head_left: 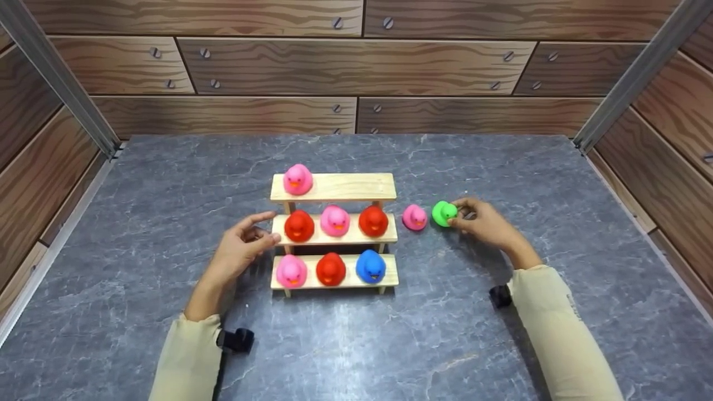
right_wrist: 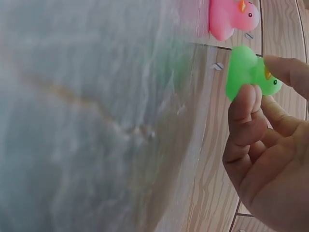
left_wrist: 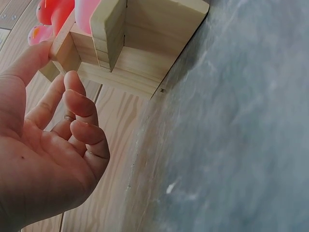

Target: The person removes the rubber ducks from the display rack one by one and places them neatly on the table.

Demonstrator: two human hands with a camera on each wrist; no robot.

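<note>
A three-tier wooden stand (head_left: 351,187) holds rubber ducks in pink, red and blue. My left hand (head_left: 238,248) is at the stand's left side, thumb and index finger at the two corners of the middle tier's end. In the left wrist view the thumb tip touches the wood, while the other fingers curl loosely beneath. To the right of the stand, my right hand (head_left: 482,223) pinches a green rubber duck (head_left: 444,214) between thumb and fingers. A pink rubber duck (head_left: 414,218) sits between the green one and the stand.
On the top tier one pink duck (head_left: 298,179) stands at the left end. Red and pink ducks line the middle tier; a pink, a red and a blue duck (head_left: 370,266) fill the bottom one. Wood-patterned walls (head_left: 356,67) enclose the grey marbled table (head_left: 345,356).
</note>
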